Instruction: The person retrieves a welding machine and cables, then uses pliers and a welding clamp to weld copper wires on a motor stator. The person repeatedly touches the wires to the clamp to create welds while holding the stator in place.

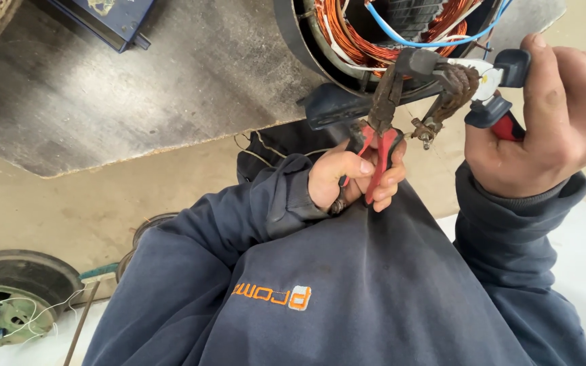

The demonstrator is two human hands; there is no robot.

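Red-handled pliers (380,129) in left hand (354,177), bench-edge (171,146) close

Most of the motor stator (401,34) above both hands runs off the top edge, so you only get the lower arc of its copper windings. The left hand (354,179) covers a good part of the red plier handles (380,159), and its palm is turned away. The right hand (544,118) wraps the second tool's handles (500,102), and its knuckles get clipped by the right edge. Can't tell what the tool's nose is biting behind that brown wire bundle (452,91). Far down-left of the left hand, the wire spool (15,291) is cut by the bottom and left edges, and the blue box (113,20) up top is cropped too.
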